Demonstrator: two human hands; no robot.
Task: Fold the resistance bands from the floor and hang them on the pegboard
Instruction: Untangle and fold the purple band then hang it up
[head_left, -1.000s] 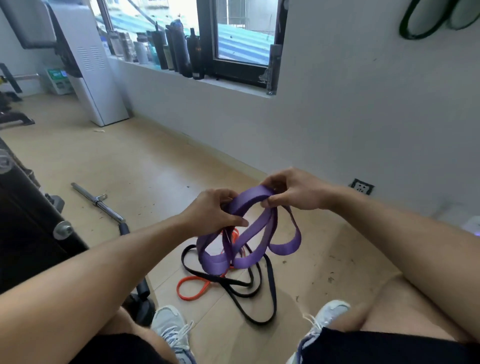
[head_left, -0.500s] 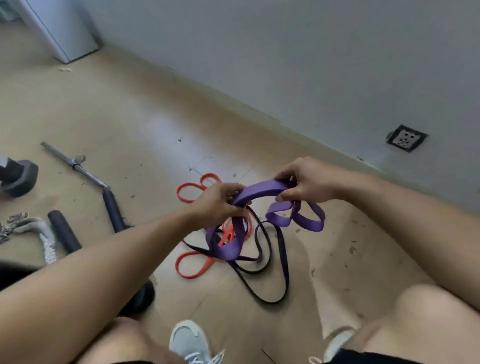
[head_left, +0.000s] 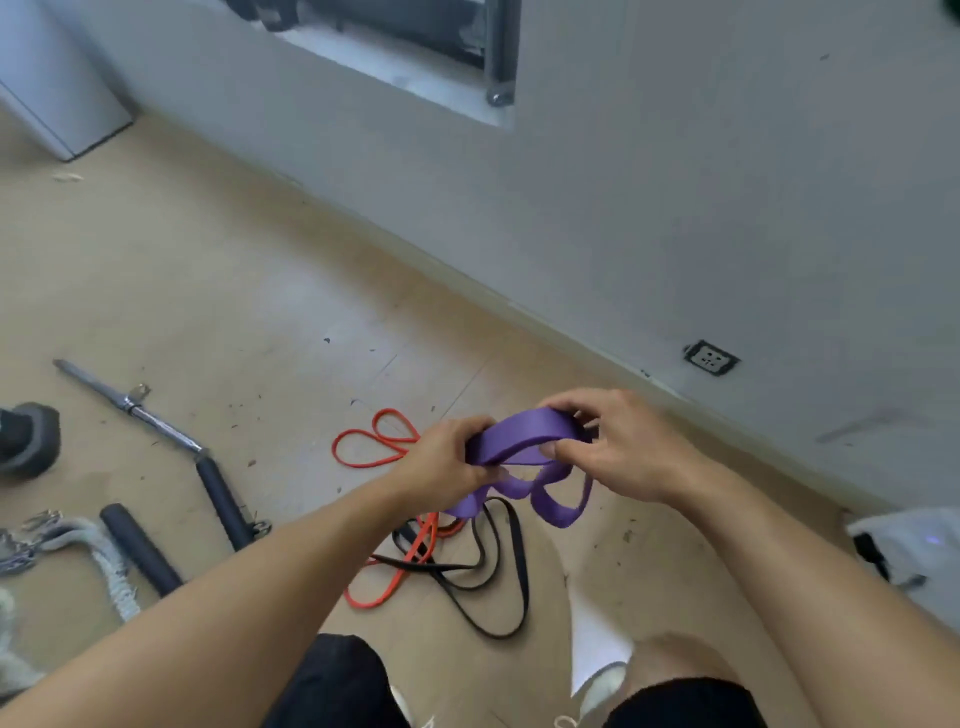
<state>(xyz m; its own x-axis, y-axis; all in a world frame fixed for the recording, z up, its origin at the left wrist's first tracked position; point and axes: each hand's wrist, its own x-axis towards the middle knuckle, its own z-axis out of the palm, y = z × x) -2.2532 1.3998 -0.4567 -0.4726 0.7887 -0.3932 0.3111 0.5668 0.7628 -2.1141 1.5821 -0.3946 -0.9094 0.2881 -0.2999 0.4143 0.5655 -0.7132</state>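
Here, left hand (head_left: 441, 457) and right hand (head_left: 618, 447) both pinch the unmarked purple band (head_left: 524, 441) above the floor (head_left: 260, 322).

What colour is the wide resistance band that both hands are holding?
Purple. The wide flat resistance band shows clearly in the head view, above the floor.

Your arms are bare from the lower frame edge up to the wrists, with no sleeves in view. Your left hand (head_left: 447, 462) and right hand (head_left: 621, 447) wear no gloves, and no rings, watch or bands show on them, though motion blur softens the fingers. You wear black shorts (head_left: 332, 680): one dark leg panel shows at bottom centre, another at bottom right. Your right knee is bare above its hem. A pale shoe (head_left: 605, 686) with light laces peeks out between the legs.
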